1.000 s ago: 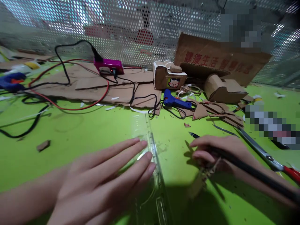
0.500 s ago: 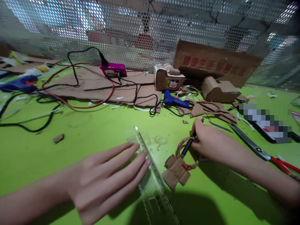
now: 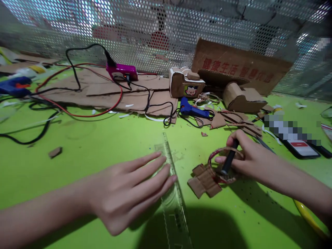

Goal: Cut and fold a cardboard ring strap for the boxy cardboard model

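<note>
My left hand [image 3: 135, 188] lies with its fingers stretched out over a clear plastic ruler [image 3: 178, 197], which has one wavy edge and cut-out shapes. To the right of it, my right hand [image 3: 245, 152] is closed round a black pen [image 3: 229, 160]. A small cardboard ring [image 3: 214, 156] with a cross-shaped cardboard piece [image 3: 204, 180] attached is at the same hand, the pen passing across the ring's opening. One finger reaches into the ring; whether the fingers also grip it is hard to tell.
Behind are a blue glue gun [image 3: 193, 110], a cardboard camera shape [image 3: 185, 84], a curved cardboard block [image 3: 242, 98] and cardboard scraps [image 3: 233, 119]. A purple power adapter [image 3: 121, 71] with cables sits on cardboard sheets [image 3: 98, 98]. A phone [image 3: 302, 147] lies right; another blue glue gun [image 3: 14, 86] lies left.
My right hand has moved right with the pen and the cardboard ring piece. My left hand and the ruler have shifted slightly right, and the ruler stands more upright in view.
</note>
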`<state>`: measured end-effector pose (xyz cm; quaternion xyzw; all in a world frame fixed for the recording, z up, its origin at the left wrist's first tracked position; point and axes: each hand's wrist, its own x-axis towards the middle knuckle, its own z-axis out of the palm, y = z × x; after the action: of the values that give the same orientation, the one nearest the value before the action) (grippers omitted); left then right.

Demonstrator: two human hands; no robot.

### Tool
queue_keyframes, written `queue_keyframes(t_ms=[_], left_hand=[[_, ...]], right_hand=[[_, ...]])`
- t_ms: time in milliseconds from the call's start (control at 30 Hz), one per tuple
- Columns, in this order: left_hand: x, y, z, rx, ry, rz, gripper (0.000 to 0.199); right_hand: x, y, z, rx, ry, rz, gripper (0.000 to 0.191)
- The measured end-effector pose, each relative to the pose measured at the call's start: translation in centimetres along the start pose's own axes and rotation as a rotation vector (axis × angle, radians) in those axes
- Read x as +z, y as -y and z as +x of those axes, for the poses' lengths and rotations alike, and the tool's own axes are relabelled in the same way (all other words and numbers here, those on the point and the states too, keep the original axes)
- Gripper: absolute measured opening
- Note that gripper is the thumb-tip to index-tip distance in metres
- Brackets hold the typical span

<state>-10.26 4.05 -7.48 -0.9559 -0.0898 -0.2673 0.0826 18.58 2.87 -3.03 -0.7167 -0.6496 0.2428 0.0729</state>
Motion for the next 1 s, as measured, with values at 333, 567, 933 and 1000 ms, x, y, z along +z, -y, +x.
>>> queue_keyframes(t_ms=[333, 567, 933, 1000], left_hand=[[0.3, -0.1, 1.6, 0.081, -0.024, 0.054, 0.042], [0.8, 1.0, 3.6, 0.195, 0.029, 0.081, 0.039], [1.4, -1.9, 1.4, -0.156, -0.150, 0.033, 0.030], [0.9, -1.3, 1.3, 0.047, -0.062, 0.020, 0.032]], right_hand=[[3.7, 1.2, -0.8, -0.096, -0.248, 0.061, 0.032], [3.7, 1.7, -0.3, -0.166, -0.230, -0.496, 0.037], [2.7, 1.0, 0.7, -0.187, -0.049, -0.383, 0.050], [2.3, 0.6, 1.1, -0.218, 0.017, -0.330, 0.050]])
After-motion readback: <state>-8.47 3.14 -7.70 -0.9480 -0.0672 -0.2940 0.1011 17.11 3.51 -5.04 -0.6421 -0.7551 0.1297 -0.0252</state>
